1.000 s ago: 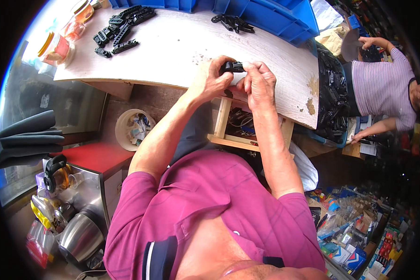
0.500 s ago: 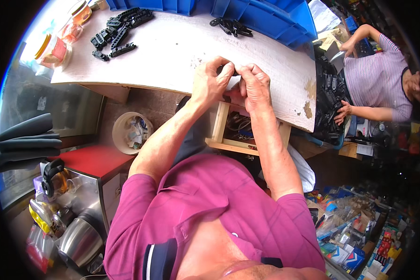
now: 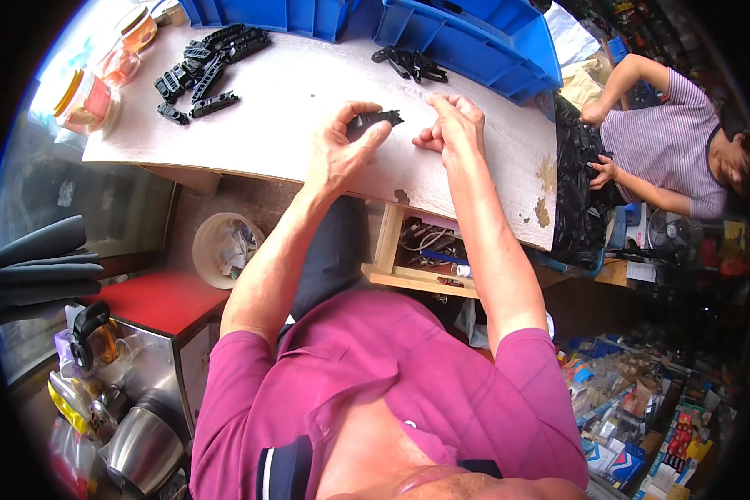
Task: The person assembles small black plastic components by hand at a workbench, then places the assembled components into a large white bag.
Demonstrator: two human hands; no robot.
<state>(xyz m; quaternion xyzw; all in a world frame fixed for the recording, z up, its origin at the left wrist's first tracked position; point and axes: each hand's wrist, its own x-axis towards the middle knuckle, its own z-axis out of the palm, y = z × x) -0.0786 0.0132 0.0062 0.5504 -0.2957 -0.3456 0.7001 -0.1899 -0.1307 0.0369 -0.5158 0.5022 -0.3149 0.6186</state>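
Note:
My left hand grips a small black plastic part above the white worktable. My right hand hovers just right of it with its fingertips pinched together; whether something tiny sits between them I cannot tell. A pile of similar black parts lies at the table's far left. A smaller heap of black parts rests near the blue bins.
Two blue bins line the table's far edge. Clear jars with coloured lids stand at the left end. A person in a striped shirt works at the right beside a black bag. A white bucket sits under the table.
My hands have drawn apart: the black part stays with the left hand, while the right has let go and shifted right. The person at the right has moved both hands about.

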